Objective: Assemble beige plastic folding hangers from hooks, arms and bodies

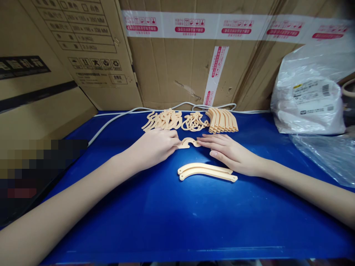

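Note:
A beige hanger hook (190, 140) lies on the blue tabletop (177, 214) between my hands. My left hand (156, 147) is closed, its thumb and fingertips pinching the hook's left end. My right hand (231, 151) lies low over the table with fingers stretched out, the fingertips at the hook's right end. Whether a second hook lies under it I cannot tell. Just below, two curved beige hanger arms (208, 172) rest side by side, their right ends near the heel of my right hand.
Behind my hands sit a heap of beige hooks (166, 120), a smaller heap of curved pieces (195, 122) and a stack of hanger arms (222, 120). A white cable (111, 122) runs along the back. Cardboard boxes (172, 66) wall the rear; a plastic bag (307, 96) stands right.

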The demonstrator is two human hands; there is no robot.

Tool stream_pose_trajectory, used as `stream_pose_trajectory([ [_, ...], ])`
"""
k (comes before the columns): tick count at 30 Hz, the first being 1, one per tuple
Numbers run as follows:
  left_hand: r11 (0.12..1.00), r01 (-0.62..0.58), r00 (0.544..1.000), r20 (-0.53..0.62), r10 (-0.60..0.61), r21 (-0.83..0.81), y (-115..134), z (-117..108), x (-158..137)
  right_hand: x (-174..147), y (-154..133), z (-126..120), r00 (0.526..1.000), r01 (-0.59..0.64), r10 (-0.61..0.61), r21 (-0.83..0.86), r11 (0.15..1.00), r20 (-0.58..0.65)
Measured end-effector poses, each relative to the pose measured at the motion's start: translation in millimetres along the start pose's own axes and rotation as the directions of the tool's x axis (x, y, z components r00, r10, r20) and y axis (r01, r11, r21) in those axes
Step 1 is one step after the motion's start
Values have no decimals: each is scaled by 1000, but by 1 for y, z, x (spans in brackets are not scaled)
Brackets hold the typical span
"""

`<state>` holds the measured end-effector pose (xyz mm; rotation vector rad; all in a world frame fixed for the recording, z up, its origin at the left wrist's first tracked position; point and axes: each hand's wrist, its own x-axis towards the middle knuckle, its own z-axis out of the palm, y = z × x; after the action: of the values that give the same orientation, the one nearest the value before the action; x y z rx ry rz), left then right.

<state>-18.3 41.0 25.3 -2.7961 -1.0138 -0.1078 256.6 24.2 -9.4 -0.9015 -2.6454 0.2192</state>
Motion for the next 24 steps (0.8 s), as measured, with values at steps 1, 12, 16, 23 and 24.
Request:
stream_pose_trajectory([
  [1, 1000, 2, 1000, -1, -2, 8, 0, 0, 0, 0, 0, 0, 1000, -1, 1, 3, 1000, -3],
  [12, 985, -57, 997, -69, 46, -164, -2, 3, 0, 0, 0, -2, 1000, 8, -8, 9, 1000, 4],
  [16, 985, -66, 997, -59, 57, -161, -2, 5, 0, 0, -2, -3, 996, -29, 33, 49, 998, -81],
  [23, 992, -53, 996, -83, 43, -116, -3, 3, -1, -2, 7, -12, 951, -129, 124, 1, 992, -284],
  [24, 992, -55, 995, -87, 45, -113, -3, 3, 0, -3, 11, -14, 955, -120, 97, -66, 991, -280],
])
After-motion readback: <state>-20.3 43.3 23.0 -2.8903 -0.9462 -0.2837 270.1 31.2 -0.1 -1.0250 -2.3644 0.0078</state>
